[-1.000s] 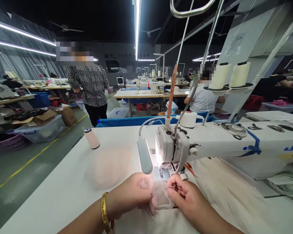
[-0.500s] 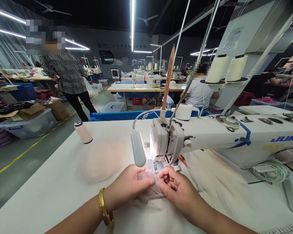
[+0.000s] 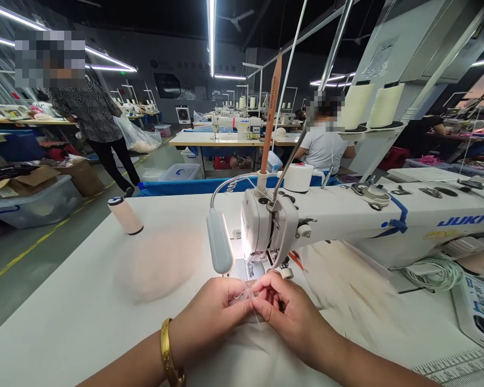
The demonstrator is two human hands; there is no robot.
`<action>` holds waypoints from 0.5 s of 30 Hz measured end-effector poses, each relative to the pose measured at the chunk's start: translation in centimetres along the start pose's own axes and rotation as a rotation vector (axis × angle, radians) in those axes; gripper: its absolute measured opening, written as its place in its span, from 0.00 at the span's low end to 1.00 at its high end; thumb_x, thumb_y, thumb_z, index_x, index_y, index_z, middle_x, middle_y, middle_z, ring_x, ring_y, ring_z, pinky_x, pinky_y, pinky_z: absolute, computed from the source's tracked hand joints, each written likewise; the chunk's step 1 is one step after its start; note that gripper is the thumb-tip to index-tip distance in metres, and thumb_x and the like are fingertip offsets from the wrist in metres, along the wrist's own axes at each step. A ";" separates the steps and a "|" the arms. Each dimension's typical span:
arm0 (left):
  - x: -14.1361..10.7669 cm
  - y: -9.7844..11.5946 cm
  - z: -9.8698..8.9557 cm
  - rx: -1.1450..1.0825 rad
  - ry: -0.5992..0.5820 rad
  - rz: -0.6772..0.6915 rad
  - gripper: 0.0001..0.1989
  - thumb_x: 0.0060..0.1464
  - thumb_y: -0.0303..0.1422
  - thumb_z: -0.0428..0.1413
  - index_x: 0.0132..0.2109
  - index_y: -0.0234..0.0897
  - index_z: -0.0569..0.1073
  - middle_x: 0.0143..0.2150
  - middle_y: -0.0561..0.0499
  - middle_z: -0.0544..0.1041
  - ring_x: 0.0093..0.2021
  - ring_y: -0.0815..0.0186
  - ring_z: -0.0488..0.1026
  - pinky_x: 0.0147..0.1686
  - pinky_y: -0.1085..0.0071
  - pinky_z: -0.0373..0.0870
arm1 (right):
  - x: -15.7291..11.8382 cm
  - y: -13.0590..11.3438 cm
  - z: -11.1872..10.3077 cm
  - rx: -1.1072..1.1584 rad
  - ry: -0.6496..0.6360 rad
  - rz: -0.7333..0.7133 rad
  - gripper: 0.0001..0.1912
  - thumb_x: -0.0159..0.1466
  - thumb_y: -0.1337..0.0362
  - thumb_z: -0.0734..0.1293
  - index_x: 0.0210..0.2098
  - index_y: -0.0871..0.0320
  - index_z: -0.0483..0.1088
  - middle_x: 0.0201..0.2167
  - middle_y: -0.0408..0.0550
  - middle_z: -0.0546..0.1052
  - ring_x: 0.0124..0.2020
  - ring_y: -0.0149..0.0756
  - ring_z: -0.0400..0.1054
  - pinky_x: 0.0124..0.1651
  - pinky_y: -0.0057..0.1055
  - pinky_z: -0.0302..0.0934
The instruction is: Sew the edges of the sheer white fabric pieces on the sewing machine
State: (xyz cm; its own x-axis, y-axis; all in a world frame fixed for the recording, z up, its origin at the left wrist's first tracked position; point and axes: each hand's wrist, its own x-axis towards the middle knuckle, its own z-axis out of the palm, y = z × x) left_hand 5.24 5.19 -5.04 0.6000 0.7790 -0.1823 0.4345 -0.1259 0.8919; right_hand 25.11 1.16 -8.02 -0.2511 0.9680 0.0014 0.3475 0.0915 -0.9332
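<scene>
Just in front of the needle area of a white sewing machine (image 3: 266, 226), my left hand (image 3: 213, 306) pinches a thin, sheer pale fabric (image 3: 246, 294). My right hand (image 3: 284, 312) grips the same fabric, its thumb and fingertips meeting those of the left. A gold bracelet (image 3: 167, 349) circles my left wrist. More pale fabric (image 3: 242, 355) hangs below the hands, partly covered by them. A grey lamp (image 3: 220, 242) shines beside the needle. Sheer beige fabric (image 3: 165, 263) lies to the left, and more (image 3: 347, 285) lies right of the needle.
A pink thread cone (image 3: 126, 216) stands at the table's left edge. Orange-handled tool (image 3: 296, 260) rests behind the presser area. Green-white cord (image 3: 435, 274) lies coiled at the right, near a ruler (image 3: 460, 365). One person (image 3: 100, 113) stands back left; another (image 3: 325, 145) sits ahead.
My hands have come together, bunching the fabric between the fingertips. The camera view has shifted slightly. The standing person has moved a little, and a clear bag shows more fully beside them.
</scene>
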 end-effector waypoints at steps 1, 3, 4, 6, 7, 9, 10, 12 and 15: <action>0.0 0.0 0.1 0.000 -0.005 0.017 0.22 0.62 0.44 0.54 0.25 0.38 0.59 0.25 0.59 0.55 0.28 0.70 0.51 0.27 0.71 0.49 | 0.0 0.1 0.0 -0.007 0.010 -0.017 0.13 0.69 0.51 0.64 0.41 0.54 0.72 0.34 0.46 0.74 0.34 0.39 0.66 0.37 0.35 0.60; -0.2 0.0 0.3 -0.006 -0.013 0.048 0.22 0.65 0.45 0.53 0.25 0.38 0.62 0.25 0.59 0.56 0.28 0.69 0.52 0.28 0.72 0.50 | 0.0 0.2 0.1 -0.035 0.035 -0.065 0.12 0.71 0.53 0.63 0.38 0.54 0.70 0.33 0.45 0.73 0.34 0.39 0.66 0.37 0.34 0.59; -0.2 0.1 0.4 -0.008 -0.015 0.059 0.22 0.65 0.44 0.52 0.25 0.38 0.64 0.25 0.59 0.57 0.28 0.69 0.52 0.28 0.72 0.51 | 0.0 0.3 0.1 -0.058 0.046 -0.096 0.12 0.71 0.53 0.62 0.37 0.54 0.70 0.32 0.44 0.73 0.34 0.39 0.66 0.37 0.34 0.58; -0.3 0.3 0.5 0.014 0.005 0.065 0.20 0.65 0.44 0.53 0.27 0.38 0.68 0.25 0.58 0.61 0.28 0.69 0.55 0.29 0.72 0.53 | 0.0 0.5 0.1 -0.110 0.060 -0.152 0.13 0.73 0.55 0.61 0.35 0.53 0.69 0.31 0.43 0.72 0.34 0.38 0.66 0.37 0.34 0.57; -0.3 0.3 0.5 0.038 0.034 0.060 0.18 0.64 0.43 0.54 0.29 0.38 0.70 0.26 0.58 0.64 0.29 0.68 0.58 0.30 0.72 0.55 | -0.1 0.6 0.1 -0.134 0.063 -0.171 0.13 0.73 0.56 0.60 0.35 0.53 0.69 0.30 0.43 0.72 0.34 0.38 0.65 0.37 0.34 0.56; -0.4 0.5 0.5 0.074 0.105 0.033 0.13 0.60 0.42 0.57 0.33 0.38 0.74 0.31 0.56 0.71 0.32 0.66 0.64 0.32 0.72 0.59 | -0.2 0.6 0.0 -0.161 0.069 -0.188 0.13 0.73 0.57 0.60 0.35 0.53 0.69 0.30 0.43 0.72 0.33 0.37 0.65 0.36 0.33 0.56; -0.4 0.6 0.4 0.076 0.137 0.017 0.12 0.58 0.42 0.57 0.35 0.38 0.75 0.33 0.54 0.73 0.34 0.64 0.67 0.33 0.71 0.61 | -0.2 0.5 -0.1 -0.165 0.071 -0.189 0.12 0.73 0.57 0.60 0.35 0.53 0.69 0.30 0.42 0.72 0.33 0.37 0.65 0.36 0.33 0.55; -0.3 0.7 0.4 0.050 0.168 -0.006 0.12 0.56 0.43 0.58 0.35 0.38 0.75 0.36 0.52 0.76 0.37 0.61 0.70 0.35 0.70 0.64 | -0.1 0.4 -0.1 -0.157 0.076 -0.189 0.12 0.73 0.58 0.60 0.35 0.53 0.69 0.30 0.42 0.72 0.33 0.37 0.65 0.36 0.33 0.55; -0.2 0.6 0.7 -0.037 0.179 -0.014 0.12 0.54 0.42 0.59 0.33 0.39 0.72 0.37 0.51 0.79 0.39 0.60 0.73 0.38 0.69 0.68 | 0.1 0.3 -0.2 -0.147 0.079 -0.179 0.12 0.72 0.58 0.61 0.33 0.53 0.69 0.28 0.42 0.71 0.32 0.37 0.64 0.35 0.34 0.55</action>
State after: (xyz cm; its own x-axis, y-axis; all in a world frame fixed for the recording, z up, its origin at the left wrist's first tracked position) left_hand 5.79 4.54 -4.75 0.4638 0.8776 -0.1210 0.4152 -0.0946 0.9048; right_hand 25.33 1.28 -8.20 -0.2514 0.9479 0.1958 0.4329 0.2911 -0.8532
